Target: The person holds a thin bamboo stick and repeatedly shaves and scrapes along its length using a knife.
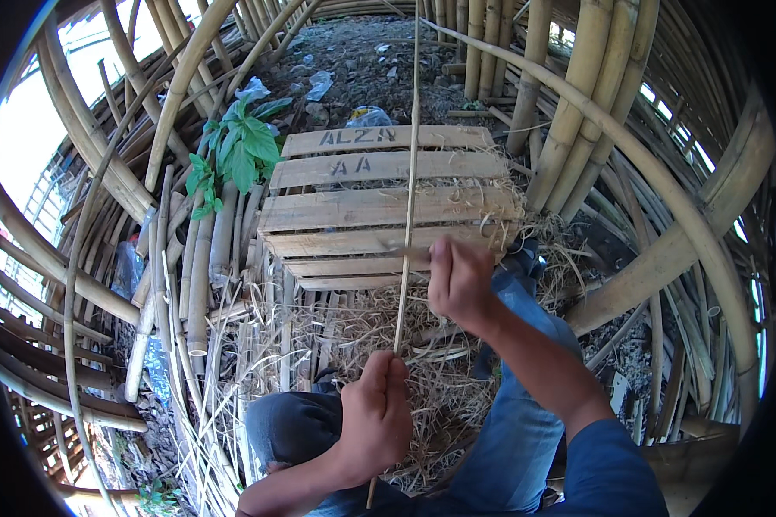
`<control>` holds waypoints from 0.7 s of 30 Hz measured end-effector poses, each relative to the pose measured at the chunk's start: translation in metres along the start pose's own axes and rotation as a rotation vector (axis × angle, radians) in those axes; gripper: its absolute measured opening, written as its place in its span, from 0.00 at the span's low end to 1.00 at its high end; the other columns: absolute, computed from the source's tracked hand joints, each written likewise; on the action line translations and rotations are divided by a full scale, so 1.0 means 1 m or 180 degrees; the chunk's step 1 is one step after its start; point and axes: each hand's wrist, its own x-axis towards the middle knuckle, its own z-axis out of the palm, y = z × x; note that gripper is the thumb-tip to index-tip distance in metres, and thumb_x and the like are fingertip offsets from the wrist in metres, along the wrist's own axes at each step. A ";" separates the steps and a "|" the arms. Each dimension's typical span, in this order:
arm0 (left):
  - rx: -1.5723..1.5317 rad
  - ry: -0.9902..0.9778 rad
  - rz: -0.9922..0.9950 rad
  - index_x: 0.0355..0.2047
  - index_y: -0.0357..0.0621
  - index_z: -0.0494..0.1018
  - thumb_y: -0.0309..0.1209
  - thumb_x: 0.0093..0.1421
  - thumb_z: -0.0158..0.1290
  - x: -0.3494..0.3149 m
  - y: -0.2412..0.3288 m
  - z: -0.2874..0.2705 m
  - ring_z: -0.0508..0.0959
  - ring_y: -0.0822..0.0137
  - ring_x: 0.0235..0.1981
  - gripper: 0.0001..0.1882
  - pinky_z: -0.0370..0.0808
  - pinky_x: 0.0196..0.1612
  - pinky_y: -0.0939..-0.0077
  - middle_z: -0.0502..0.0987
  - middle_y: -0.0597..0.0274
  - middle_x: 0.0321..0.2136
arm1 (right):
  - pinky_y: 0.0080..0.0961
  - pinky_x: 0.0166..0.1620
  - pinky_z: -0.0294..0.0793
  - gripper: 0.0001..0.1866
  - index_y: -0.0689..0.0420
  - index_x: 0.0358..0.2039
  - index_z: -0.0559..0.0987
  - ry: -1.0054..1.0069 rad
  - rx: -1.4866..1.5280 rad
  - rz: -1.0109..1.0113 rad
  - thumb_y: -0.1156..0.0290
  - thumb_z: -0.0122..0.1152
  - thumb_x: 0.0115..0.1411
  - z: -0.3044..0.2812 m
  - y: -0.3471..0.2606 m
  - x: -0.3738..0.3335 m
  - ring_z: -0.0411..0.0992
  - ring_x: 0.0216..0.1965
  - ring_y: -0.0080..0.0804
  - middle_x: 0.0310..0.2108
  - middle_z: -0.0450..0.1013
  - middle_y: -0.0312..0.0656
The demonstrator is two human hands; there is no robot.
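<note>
A long, thin bamboo strip (412,172) runs nearly upright through the middle of the head view, from the top edge down between my legs. My left hand (378,418) is closed round its lower part. Higher up and to the right, my right hand (461,283) is a fist round a knife (416,253); its handle is hidden in the fingers. The blade is blurred, points left and crosses the strip, seemingly touching it. Behind the strip lies a slatted wooden panel (336,207) with dark painted letters and curled shavings on its right side.
Pale bamboo shavings (444,388) cover the ground between my jeans-clad legs (513,414). Split bamboo lengths (200,284) and a green leafy plant (246,146) are at the left. Thick bamboo poles (591,103) stand at the right, and a bent pole (655,172) arches there.
</note>
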 end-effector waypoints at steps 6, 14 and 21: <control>-0.0081 -0.0140 0.0002 0.31 0.36 0.65 0.24 0.65 0.43 -0.002 0.004 0.002 0.64 0.76 0.15 0.05 0.62 0.18 0.76 0.67 0.59 0.13 | 0.34 0.15 0.61 0.15 0.55 0.16 0.68 0.0274 -0.0476 -0.0371 0.74 0.44 0.60 -0.007 0.033 0.025 0.63 0.09 0.37 0.08 0.61 0.39; -0.0159 -0.0191 -0.0058 0.31 0.36 0.65 0.24 0.65 0.43 -0.006 0.004 0.004 0.65 0.76 0.15 0.06 0.62 0.18 0.77 0.67 0.60 0.14 | 0.32 0.14 0.58 0.17 0.57 0.14 0.66 0.0330 -0.0425 -0.0175 0.74 0.42 0.61 -0.005 0.033 0.024 0.60 0.08 0.37 0.08 0.58 0.40; -0.0140 -0.0280 -0.0161 0.31 0.36 0.65 0.24 0.65 0.43 -0.004 0.004 0.005 0.64 0.77 0.15 0.06 0.61 0.18 0.77 0.66 0.60 0.13 | 0.30 0.12 0.59 0.17 0.53 0.14 0.68 0.0467 -0.0293 -0.0638 0.71 0.44 0.61 -0.003 0.024 0.014 0.60 0.07 0.31 0.07 0.59 0.37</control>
